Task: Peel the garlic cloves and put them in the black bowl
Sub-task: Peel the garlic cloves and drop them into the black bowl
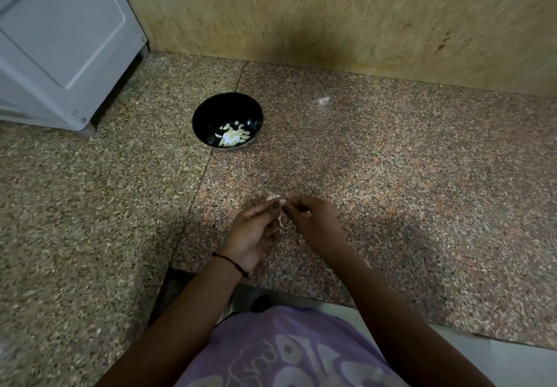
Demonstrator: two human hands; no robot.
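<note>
One pale, smooth garlic clove (pixel 275 199) is pinched at the fingertips of the left hand (pixel 253 231), palm turned up, above the speckled granite counter (pixel 391 175). The right hand (pixel 315 220), fingers curled, pinches the clove's papery skin (pixel 281 219). One round, glossy black bowl (pixel 211 109) stands well beyond the two hands, holding a pile of peeled cloves (pixel 233 138) too clustered to count.

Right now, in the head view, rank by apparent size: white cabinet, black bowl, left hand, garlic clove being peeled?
1. white cabinet
2. black bowl and left hand, about alike; the hand is nearer the camera, so unranked
3. garlic clove
</note>
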